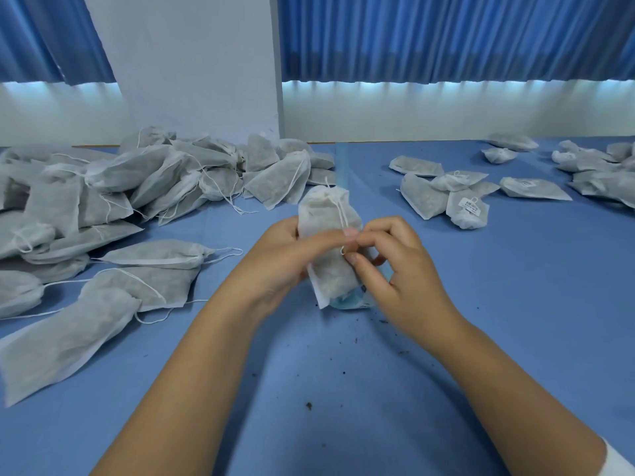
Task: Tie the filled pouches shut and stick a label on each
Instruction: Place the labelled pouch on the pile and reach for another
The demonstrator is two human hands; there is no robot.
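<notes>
Item, one filled drawstring pouch: I am holding it over the blue table, between my hands, long axis running away from me, mouth farthest, my left hand gripping its body, my right hand pinching its drawstring.

Heap of pouches crowds left side of surface, reaching near edge. Smaller scatter of pouches blocks far right. Open lane between 2 groups runs toward wall; wide free stretch near right, only crumbs.
</notes>
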